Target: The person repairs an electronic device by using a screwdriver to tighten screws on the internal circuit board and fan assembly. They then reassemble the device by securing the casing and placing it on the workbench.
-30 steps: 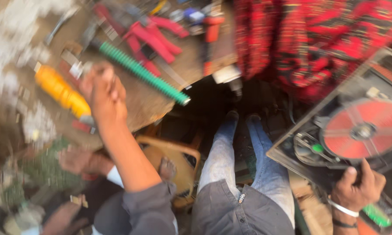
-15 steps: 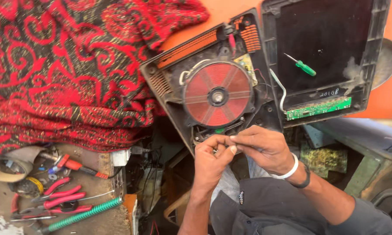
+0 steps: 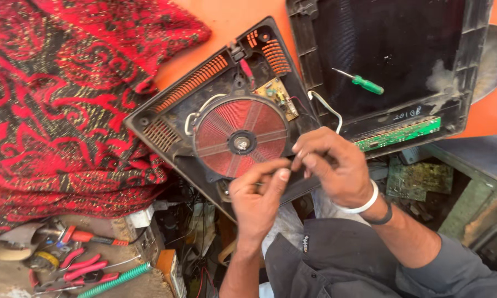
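Two hands meet at the near edge of an opened induction cooker base, just below its red coil disc. The left hand and right hand have fingers pinched nearly closed around something small and thin; what it is cannot be told. A green screwdriver lies on the detached black top panel, far right. Likely fine fitting work at the edge, calling for steady, precise fingertip placement.

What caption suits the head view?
Both hands, left hand and right hand, pinch something small beside an opened cooker's red coil.
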